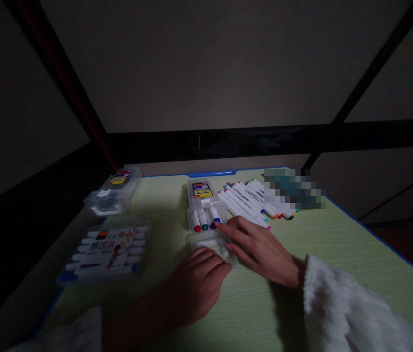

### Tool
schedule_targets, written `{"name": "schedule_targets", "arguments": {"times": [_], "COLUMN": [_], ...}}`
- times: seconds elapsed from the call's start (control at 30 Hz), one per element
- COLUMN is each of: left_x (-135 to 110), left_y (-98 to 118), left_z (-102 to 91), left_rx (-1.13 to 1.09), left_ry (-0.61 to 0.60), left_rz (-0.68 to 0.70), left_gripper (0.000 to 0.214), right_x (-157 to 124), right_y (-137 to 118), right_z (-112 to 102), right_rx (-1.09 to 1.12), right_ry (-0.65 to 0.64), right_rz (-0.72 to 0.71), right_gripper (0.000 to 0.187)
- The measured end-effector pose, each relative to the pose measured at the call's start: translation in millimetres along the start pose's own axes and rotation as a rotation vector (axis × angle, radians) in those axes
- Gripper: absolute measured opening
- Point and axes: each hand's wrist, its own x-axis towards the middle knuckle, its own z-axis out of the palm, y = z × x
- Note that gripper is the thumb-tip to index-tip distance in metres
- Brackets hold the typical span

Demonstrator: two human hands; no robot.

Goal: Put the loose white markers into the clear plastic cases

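A small clear marker box (206,205) lies open in the middle of the pale green table (338,234), with a few capped markers inside, tips toward me. My right hand (261,249) reaches over from the right, fingers stretched, its fingertips touching the marker caps at the box mouth. My left hand (195,283) rests below the box, fingers curled over the clear lid (215,242) lying flat on the table. Several loose white markers (250,200) with coloured caps lie in a row to the right of the box.
A closed clear box (113,195) stands at the far left. A flat pack of markers (109,249) with a printed label lies near the left edge. A blurred patch (294,188) covers something at the back right. Dark metal bars (265,139) run behind the table.
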Motion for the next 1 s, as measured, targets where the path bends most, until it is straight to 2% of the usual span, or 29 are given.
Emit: {"name": "schedule_targets", "arguments": {"times": [0.17, 0.33, 0.43, 0.73, 1.0], "left_x": [-0.4, -0.2, -0.3, -5.3, -7.5], "left_y": [0.0, -0.4, -0.6, -0.2, -5.6], "left_z": [-0.7, -1.5, -1.8, 2.7, 4.9], "left_rx": [-0.007, -0.008, -0.008, 0.067, 0.034], "left_ry": [-0.024, 0.003, 0.002, 0.033, -0.032], "left_rz": [-0.014, 0.003, 0.006, -0.076, -0.052], "left_gripper": [0.023, 0.023, 0.022, 0.02, 0.024], "right_x": [0.1, -0.5, -0.6, 0.2, 0.1], "right_y": [-0.7, -1.2, -1.0, -1.0, -1.7], "right_z": [-1.8, -2.9, -1.9, -0.8, -0.3], "right_rx": [0.002, -0.015, -0.022, -0.069, -0.061], "right_ry": [0.05, 0.138, 0.181, 0.198, 0.204], "right_rz": [-0.026, -0.101, -0.117, -0.156, -0.17], "right_gripper": [0.036, 0.027, 0.028, 0.033, 0.032]}}
